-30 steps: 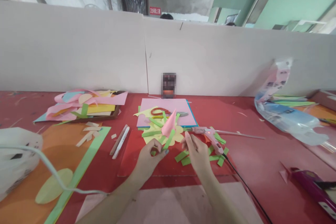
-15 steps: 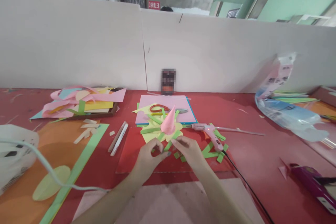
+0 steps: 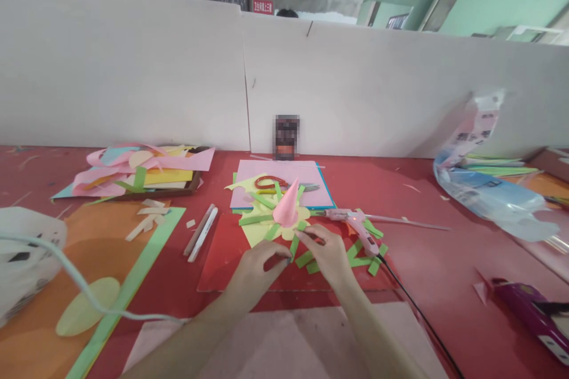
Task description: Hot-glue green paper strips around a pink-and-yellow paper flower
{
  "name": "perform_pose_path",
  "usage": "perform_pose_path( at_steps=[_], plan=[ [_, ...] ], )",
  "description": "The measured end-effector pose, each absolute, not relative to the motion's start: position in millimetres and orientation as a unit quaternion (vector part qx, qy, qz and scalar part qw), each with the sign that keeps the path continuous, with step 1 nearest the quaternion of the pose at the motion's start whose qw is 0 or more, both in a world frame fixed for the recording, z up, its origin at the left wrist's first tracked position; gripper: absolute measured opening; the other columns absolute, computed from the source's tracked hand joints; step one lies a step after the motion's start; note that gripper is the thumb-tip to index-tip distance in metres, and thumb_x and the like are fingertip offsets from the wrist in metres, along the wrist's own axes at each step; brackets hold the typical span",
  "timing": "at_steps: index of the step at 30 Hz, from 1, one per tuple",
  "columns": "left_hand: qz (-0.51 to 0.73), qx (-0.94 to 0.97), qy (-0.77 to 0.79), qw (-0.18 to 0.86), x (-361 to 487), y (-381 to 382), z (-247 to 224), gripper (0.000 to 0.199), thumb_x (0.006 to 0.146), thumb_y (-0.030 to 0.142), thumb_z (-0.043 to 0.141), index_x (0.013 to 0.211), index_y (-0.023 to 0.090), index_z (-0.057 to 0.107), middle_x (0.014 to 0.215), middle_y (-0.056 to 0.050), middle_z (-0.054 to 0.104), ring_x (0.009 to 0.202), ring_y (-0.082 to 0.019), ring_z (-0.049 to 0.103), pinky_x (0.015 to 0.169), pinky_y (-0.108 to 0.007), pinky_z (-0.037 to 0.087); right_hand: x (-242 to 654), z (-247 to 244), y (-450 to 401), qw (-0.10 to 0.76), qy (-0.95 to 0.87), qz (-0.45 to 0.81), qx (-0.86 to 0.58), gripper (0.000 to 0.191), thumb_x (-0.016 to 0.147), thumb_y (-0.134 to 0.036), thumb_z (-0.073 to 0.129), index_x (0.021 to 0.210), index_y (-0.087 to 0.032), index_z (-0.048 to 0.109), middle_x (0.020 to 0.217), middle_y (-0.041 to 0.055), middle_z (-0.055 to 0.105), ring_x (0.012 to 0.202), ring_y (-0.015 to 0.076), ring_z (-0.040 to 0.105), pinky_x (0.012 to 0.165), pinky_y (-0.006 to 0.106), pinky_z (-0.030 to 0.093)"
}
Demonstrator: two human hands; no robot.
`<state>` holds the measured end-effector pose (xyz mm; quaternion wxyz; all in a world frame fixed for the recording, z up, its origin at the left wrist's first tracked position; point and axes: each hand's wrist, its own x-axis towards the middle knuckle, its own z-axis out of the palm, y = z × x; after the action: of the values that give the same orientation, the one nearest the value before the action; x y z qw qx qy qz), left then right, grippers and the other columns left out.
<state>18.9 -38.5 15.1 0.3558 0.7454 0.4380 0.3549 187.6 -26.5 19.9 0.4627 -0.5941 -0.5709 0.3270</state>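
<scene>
A pink paper cone (image 3: 285,208) stands point up on a pale yellow scalloped paper piece (image 3: 304,214), with green strips sticking out around it. One green paper strip (image 3: 294,244) slants at the near edge of the yellow piece, between my two hands. My left hand (image 3: 260,267) pinches the strip's lower end. The fingertips of my right hand (image 3: 328,250) are closed at its upper part, close below the cone. To the right lies a pink glue gun (image 3: 362,234) with a glue stick in its back. Several loose green strips (image 3: 353,257) are scattered beside it.
Red-handled scissors (image 3: 271,182) lie on pink sheets (image 3: 249,170) behind the cone. Two pens (image 3: 203,235) rest left of the red board (image 3: 222,272). A paper-filled tray (image 3: 195,180) stands back left. A white cable (image 3: 84,287) crosses the left; a purple tool (image 3: 522,302) lies right.
The green strip between my hands has swung more upright. My left hand has moved right and slightly down, and my right hand has shifted slightly right and up.
</scene>
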Motion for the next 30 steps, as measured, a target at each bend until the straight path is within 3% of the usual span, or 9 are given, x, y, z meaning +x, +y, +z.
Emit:
perform_pose_path(
  at_steps=[12, 20, 30],
  plan=[
    [0.281, 0.825, 0.401, 0.282, 20.3, -36.8, 16.8, 0.014, 0.081, 0.019, 0.053, 0.088, 0.025, 0.064, 0.089, 0.001, 0.063, 0.087, -0.015, 0.054, 0.079, -0.026, 0.043, 184.0, 8.0, -18.9, 0.422, -0.640, 0.221, -0.603, 0.018, 0.073, -0.037, 0.057, 0.085, -0.023, 0.057, 0.074, -0.0007, 0.063, 0.070, 0.0154, 0.055, 0.066, 0.026, 0.041],
    [0.263, 0.842, 0.400, 0.248, 21.5, -34.0, 11.2, 0.015, 0.083, 0.022, 0.052, 0.090, 0.024, 0.065, 0.091, -0.001, 0.062, 0.087, -0.015, 0.055, 0.079, -0.028, 0.044, 182.8, 1.4, -16.2, 0.381, -0.672, 0.170, -0.612, 0.015, 0.076, -0.035, 0.055, 0.070, -0.023, 0.049, 0.072, -0.0021, 0.058, 0.066, 0.0126, 0.051, 0.062, 0.024, 0.038],
    [0.280, 0.845, 0.401, 0.217, 21.4, -34.0, 10.5, 0.017, 0.085, 0.021, 0.049, 0.093, 0.024, 0.064, 0.090, -0.002, 0.062, 0.085, -0.016, 0.054, 0.078, -0.032, 0.045, 182.8, 1.6, -16.5, 0.372, -0.680, 0.158, -0.612, 0.017, 0.078, -0.037, 0.050, 0.070, -0.022, 0.050, 0.070, -0.0004, 0.056, 0.067, 0.0143, 0.050, 0.062, 0.025, 0.037]
  ],
)
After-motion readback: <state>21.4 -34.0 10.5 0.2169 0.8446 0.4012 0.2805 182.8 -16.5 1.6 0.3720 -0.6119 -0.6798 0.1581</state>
